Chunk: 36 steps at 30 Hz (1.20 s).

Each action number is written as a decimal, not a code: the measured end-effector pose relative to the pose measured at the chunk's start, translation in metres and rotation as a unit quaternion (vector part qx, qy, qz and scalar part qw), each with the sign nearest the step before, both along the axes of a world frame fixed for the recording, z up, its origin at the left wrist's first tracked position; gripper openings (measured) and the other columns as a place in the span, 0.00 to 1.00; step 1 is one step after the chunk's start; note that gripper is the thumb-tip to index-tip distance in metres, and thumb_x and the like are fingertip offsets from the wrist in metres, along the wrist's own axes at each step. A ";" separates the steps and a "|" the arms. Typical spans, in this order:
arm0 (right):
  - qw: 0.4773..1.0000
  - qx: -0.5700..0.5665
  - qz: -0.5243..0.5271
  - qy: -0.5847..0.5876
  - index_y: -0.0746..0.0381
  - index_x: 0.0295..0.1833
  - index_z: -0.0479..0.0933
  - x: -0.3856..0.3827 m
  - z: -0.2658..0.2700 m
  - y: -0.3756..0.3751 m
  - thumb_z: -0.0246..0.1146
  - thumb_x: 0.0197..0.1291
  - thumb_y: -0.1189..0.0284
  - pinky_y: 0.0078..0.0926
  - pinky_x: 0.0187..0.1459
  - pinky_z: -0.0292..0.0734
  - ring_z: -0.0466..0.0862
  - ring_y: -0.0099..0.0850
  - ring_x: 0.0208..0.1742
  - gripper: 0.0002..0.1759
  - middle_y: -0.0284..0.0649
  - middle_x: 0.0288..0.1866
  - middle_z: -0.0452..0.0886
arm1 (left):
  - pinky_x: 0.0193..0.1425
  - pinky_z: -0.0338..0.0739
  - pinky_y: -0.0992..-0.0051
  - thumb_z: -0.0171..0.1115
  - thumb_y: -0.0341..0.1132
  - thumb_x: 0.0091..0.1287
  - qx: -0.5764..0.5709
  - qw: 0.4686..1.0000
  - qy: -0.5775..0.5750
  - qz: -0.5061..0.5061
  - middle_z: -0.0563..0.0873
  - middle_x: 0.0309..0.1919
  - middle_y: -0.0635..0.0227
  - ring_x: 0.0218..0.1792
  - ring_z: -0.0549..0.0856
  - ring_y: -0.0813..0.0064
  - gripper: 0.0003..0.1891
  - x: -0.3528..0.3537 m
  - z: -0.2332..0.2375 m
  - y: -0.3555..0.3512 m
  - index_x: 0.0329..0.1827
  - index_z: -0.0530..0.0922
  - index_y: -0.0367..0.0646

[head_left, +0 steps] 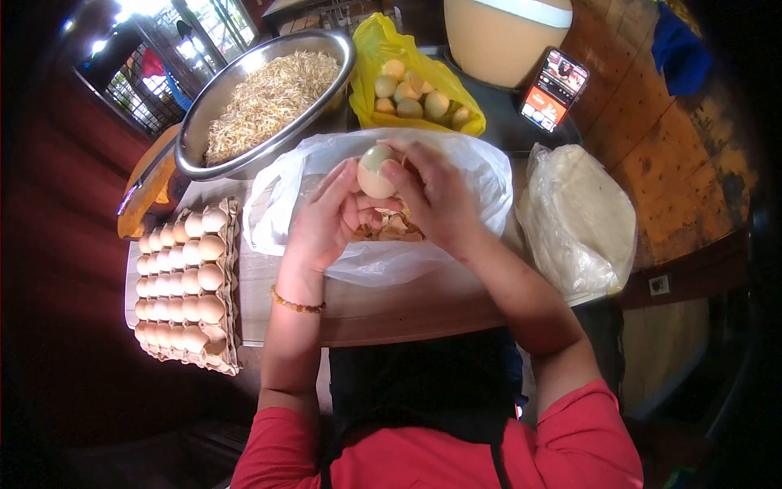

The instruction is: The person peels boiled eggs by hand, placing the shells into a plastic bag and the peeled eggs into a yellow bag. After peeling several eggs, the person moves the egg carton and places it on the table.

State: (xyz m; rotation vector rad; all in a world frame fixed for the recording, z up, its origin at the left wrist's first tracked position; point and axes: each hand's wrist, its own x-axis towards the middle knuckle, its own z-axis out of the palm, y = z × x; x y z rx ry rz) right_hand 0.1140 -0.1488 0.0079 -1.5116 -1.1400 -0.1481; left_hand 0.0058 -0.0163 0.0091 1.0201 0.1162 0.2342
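Note:
Between my hands is an egg [376, 173], its upper part greenish and smooth, its lower part still covered by pale brown shell. My left hand [330, 212] cradles it from the left and below. The thumb and fingers of my right hand [436, 191] press on its right side. Both hands are above an open white plastic bag [481, 167] with broken shell pieces [395, 226] inside. Just behind, a yellow bag [371, 49] holds several greenish, peeled-looking eggs [410, 108].
A carton [234, 285] of brown eggs sits at the left. Behind it stands a metal bowl [346, 61] of bean sprouts [273, 98]. A clear bag [578, 216] with something pale lies at the right, near a lit phone [554, 90] leaning on a tan container [505, 41].

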 end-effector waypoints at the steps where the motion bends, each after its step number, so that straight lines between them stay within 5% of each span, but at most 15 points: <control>1: 1.000 -0.007 -0.006 -0.011 0.68 0.49 0.76 -0.001 -0.001 0.001 0.56 0.68 0.66 0.40 0.44 0.76 0.82 0.51 0.43 0.15 0.53 0.41 0.82 | 0.32 0.77 0.82 0.49 0.39 0.76 0.038 0.999 0.005 0.024 0.84 0.42 0.61 0.38 0.86 0.75 0.18 0.000 0.000 -0.005 0.60 0.71 0.35; 5: 0.999 0.028 -0.026 -0.023 0.68 0.49 0.76 -0.003 -0.011 0.006 0.55 0.68 0.67 0.41 0.45 0.75 0.81 0.51 0.46 0.15 0.53 0.43 0.81 | 0.29 0.76 0.85 0.61 0.32 0.68 0.130 0.990 0.028 0.046 0.85 0.42 0.66 0.35 0.87 0.77 0.20 -0.001 0.007 -0.010 0.62 0.72 0.35; 11: 1.000 -0.007 -0.020 -0.003 0.68 0.48 0.75 -0.005 -0.007 0.001 0.52 0.69 0.70 0.42 0.46 0.74 0.80 0.52 0.46 0.13 0.54 0.43 0.80 | 0.26 0.74 0.87 0.66 0.30 0.64 0.192 0.980 0.021 0.049 0.85 0.40 0.67 0.31 0.86 0.80 0.20 -0.003 0.003 -0.002 0.58 0.76 0.34; 20: 0.993 -0.008 -0.111 -0.040 0.66 0.45 0.73 0.005 -0.009 0.002 0.53 0.68 0.73 0.47 0.42 0.74 0.80 0.54 0.41 0.08 0.55 0.38 0.80 | 0.31 0.79 0.82 0.55 0.33 0.72 0.133 0.990 -0.022 0.051 0.84 0.47 0.58 0.39 0.88 0.68 0.20 -0.002 0.003 0.003 0.63 0.67 0.33; 26: 0.983 -0.157 -0.092 0.024 0.66 0.43 0.74 0.013 -0.015 0.005 0.51 0.69 0.72 0.42 0.42 0.74 0.80 0.52 0.42 0.09 0.51 0.41 0.81 | 0.34 0.81 0.78 0.43 0.40 0.78 0.010 0.994 -0.095 -0.047 0.83 0.50 0.55 0.44 0.87 0.66 0.20 -0.010 0.004 0.010 0.62 0.67 0.32; 28: 0.986 -0.137 -0.044 -0.084 0.66 0.45 0.75 0.015 -0.018 0.005 0.51 0.70 0.71 0.38 0.44 0.75 0.81 0.49 0.43 0.11 0.50 0.43 0.81 | 0.34 0.81 0.79 0.43 0.40 0.78 0.010 0.995 -0.092 -0.033 0.83 0.50 0.55 0.44 0.87 0.66 0.20 -0.009 0.003 0.010 0.62 0.67 0.32; 31: 0.998 -0.003 -0.037 -0.043 0.66 0.46 0.76 0.008 -0.009 0.004 0.55 0.68 0.68 0.42 0.43 0.75 0.81 0.51 0.42 0.12 0.51 0.41 0.81 | 0.32 0.79 0.81 0.43 0.40 0.78 0.050 0.997 -0.063 0.000 0.83 0.49 0.56 0.44 0.87 0.67 0.20 -0.007 0.005 0.007 0.63 0.67 0.32; 36: 0.999 0.022 -0.023 -0.013 0.65 0.47 0.76 -0.002 0.001 0.001 0.55 0.68 0.69 0.42 0.41 0.75 0.81 0.51 0.41 0.11 0.50 0.39 0.80 | 0.30 0.77 0.83 0.52 0.35 0.74 0.090 0.996 -0.017 0.014 0.84 0.46 0.59 0.41 0.87 0.70 0.20 -0.001 0.002 -0.002 0.65 0.67 0.32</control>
